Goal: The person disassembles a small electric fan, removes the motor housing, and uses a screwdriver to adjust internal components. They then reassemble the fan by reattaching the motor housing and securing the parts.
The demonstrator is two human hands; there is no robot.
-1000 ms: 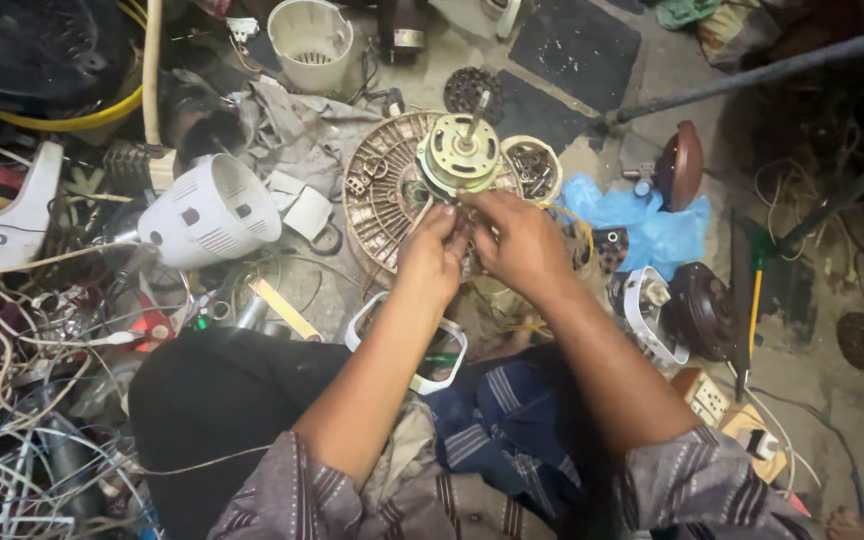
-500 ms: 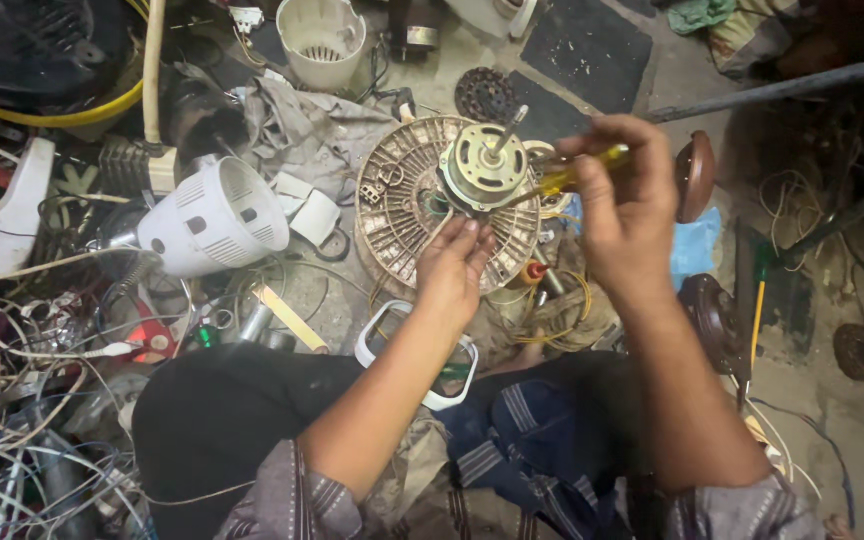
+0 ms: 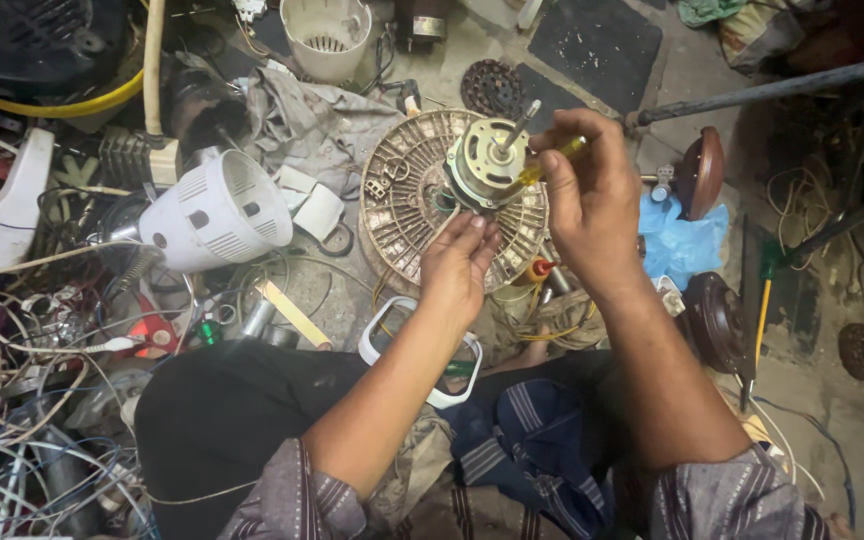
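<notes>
A fan motor on its round ribbed grille is being worked on with a yellow-handled screwdriver

The screwdriver is gripped in the closed right hand, its tip set against the side of the motor, whose shaft is pointed up and to the right. The lower edge of the grille is touched by the left hand, fingers extended and loosely open, nothing held. The grille is laid on the cluttered floor just beyond the knees, with a white lamp shade well to its left and a blue plastic bag near its right
</notes>
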